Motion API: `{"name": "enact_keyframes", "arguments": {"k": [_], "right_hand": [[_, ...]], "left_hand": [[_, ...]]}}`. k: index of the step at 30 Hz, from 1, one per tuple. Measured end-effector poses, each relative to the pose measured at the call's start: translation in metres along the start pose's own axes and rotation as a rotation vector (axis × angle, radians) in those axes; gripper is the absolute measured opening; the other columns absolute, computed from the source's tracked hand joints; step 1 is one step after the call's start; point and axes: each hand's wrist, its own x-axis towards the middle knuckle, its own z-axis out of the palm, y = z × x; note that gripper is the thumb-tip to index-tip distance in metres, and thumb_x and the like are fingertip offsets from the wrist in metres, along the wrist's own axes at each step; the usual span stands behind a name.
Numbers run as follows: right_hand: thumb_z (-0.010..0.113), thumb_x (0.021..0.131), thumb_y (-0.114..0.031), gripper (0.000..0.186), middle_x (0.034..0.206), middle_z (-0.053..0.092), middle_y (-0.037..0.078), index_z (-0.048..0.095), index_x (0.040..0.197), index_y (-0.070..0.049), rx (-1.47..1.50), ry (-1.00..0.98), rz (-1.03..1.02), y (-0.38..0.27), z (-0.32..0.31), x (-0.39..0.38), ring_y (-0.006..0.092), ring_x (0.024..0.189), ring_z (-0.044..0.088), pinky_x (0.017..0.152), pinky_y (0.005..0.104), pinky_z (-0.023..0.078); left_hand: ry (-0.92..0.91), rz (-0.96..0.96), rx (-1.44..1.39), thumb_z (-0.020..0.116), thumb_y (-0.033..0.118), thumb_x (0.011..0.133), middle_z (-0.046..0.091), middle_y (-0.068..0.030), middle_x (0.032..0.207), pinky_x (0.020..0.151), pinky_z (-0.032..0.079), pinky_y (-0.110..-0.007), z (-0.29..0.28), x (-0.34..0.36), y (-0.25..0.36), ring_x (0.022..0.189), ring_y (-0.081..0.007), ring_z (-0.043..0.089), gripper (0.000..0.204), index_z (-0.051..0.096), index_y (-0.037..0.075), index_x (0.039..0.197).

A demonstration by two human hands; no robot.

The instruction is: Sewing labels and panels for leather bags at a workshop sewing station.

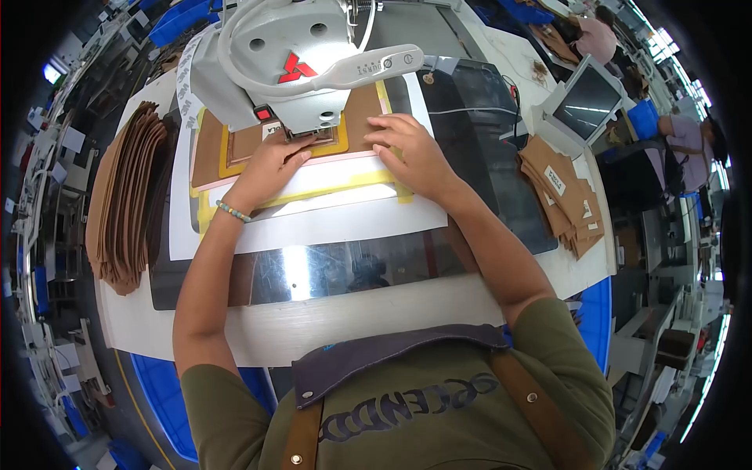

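A white sewing machine head [266, 63] with a red switch stands over a flat work holder. On the holder lies a brown panel [362, 110], and a yellow-edged frame [341, 139] sits around a smaller brown piece. My left hand [274, 166], with a beaded bracelet at its wrist, reaches to the frame's near edge just under the machine head. Its thumb is apart from the fingers; some fingertips are hidden. My right hand [410, 153] rests open, fingers spread, at the right edge of the brown panel. Nothing shows in its grasp.
A thick stack of brown pieces [125, 196] stands on the left of the table. Labelled brown pieces [560, 188] lie at the right, before a small screen [589, 102]. A lamp [376, 66] hangs over the work. Blue bins [164, 399] are below; people work at far right.
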Motion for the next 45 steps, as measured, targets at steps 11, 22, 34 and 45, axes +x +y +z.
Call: {"name": "enact_keyframes", "arguments": {"k": [11, 22, 34, 45], "right_hand": [[0.068, 0.097, -0.013, 0.021, 0.137, 0.07, 0.013, 0.08, 0.113, -0.004, 0.01, -0.08, -0.005, -0.01, -0.001, -0.006, 0.0332, 0.139, 0.056, 0.118, 0.0481, 0.043], [0.067, 0.1, -0.013, 0.024, 0.143, 0.068, 0.011, 0.077, 0.122, -0.008, -0.019, -0.13, -0.077, -0.036, -0.066, -0.011, 0.0325, 0.142, 0.055, 0.12, 0.0479, 0.039], [0.073, 0.095, -0.019, 0.022, 0.139, 0.064, 0.016, 0.075, 0.113, -0.009, -0.079, -0.212, -0.295, -0.044, -0.029, -0.023, 0.0343, 0.143, 0.051, 0.118, 0.0581, 0.036], [0.061, 0.103, -0.022, 0.033, 0.154, 0.055, 0.024, 0.071, 0.128, -0.003, -0.323, -0.461, -0.271, -0.048, 0.01, -0.036, 0.0368, 0.153, 0.043, 0.127, 0.0637, 0.027]], "left_hand": [[0.354, -0.041, 0.243, 0.059, 0.023, 0.109, 0.059, -0.02, 0.154, 0.127, 0.035, -0.047, -0.053, -0.066, -0.081, 0.151, -0.0392, 0.045, 0.044, 0.065, 0.003, 0.148], [0.338, -0.136, 0.643, 0.052, 0.032, 0.112, 0.05, -0.0226, 0.163, 0.126, 0.034, -0.052, -0.085, -0.096, -0.151, 0.148, -0.0426, 0.046, 0.058, 0.049, 0.0, 0.16], [0.229, -0.264, 0.635, 0.054, 0.022, 0.109, 0.044, -0.0277, 0.161, 0.12, 0.035, -0.057, -0.06, -0.082, -0.105, 0.149, -0.0466, 0.041, 0.049, 0.057, 0.003, 0.154], [0.317, 0.062, 0.586, 0.06, 0.009, 0.102, 0.059, -0.0292, 0.145, 0.117, 0.043, -0.054, 0.0, -0.022, -0.05, 0.137, -0.0475, 0.053, 0.035, 0.07, -0.006, 0.131]]}}
